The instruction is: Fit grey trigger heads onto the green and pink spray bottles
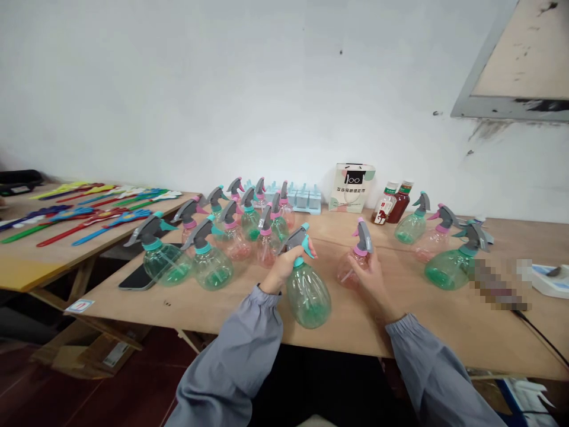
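My left hand [287,268] is closed around the grey and teal spray head of a green spray bottle [310,299], whose clear body hangs tilted near the table's front edge. To its right, my right hand [370,271] grips a pink spray bottle [349,268] just below its pink collar. Left of my hands stand several more green and pink spray bottles, the nearest being a green spray bottle [213,270]. On the right are two green spray bottles, one far [409,226] and one near [448,268], with a pink spray bottle [433,242] between them.
Along the wall stand light blue moulds [309,200], a paper bag [352,188] and two sauce bottles [393,203]. A dark phone [137,277] lies under the left bottles. Colourful hand-shaped clappers [89,222] cover the left table. A white tray [549,283] sits at far right.
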Demonstrator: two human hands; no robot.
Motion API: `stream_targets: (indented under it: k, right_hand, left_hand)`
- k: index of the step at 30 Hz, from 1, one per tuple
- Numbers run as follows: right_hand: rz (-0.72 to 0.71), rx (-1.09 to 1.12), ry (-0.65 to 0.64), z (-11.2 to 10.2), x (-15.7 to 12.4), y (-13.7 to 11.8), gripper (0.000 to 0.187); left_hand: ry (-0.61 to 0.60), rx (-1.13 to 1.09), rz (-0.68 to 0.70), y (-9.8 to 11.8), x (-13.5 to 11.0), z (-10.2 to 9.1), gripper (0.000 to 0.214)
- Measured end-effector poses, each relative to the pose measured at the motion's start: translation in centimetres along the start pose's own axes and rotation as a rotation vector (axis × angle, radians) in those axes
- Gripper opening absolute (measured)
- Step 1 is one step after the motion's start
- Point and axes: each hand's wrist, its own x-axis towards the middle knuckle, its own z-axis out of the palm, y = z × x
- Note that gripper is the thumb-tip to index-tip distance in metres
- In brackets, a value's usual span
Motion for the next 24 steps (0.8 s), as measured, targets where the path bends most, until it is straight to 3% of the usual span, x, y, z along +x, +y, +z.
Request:
stream_targets:
  k: [3,5,11,15,20,24]
  right_hand:
    - [0.010,0.016,0.002,0.0,0.0,0.2,0.047]
    - [0.005,0.020,0.003,0.1,0.0,0.3,0.046]
    - [0.021,0.009,0.011,0.1,0.0,0.3,0.046]
    - [0.019,0.010,0.017,0.1,0.0,0.1,0.045]
    - [0.020,0.037,0.012,0.2,0.1,0.2,0.047]
    - [0.052,0.021,0.003,0.2,-0.1,0.3,0.049]
  left_hand:
    - [-0.025,0.139,0.044,1.0,-1.0,-0.7,0.019]
    - [0.029,0.236,0.054,1.7,-1.9,-1.8,0.025]
    - [0.465,0.494,0.044,1.5,-4.0,-6.8,0.017]
    - [0.622,0.555,0.052,-0.5,-4.2,-8.9,0.022]
    - [0.681,0.571,0.091,-2.2,-3.4,-9.3,0.023]
    - [0.660,0.570,0.148,-2.6,-2.9,-9.1,0.045]
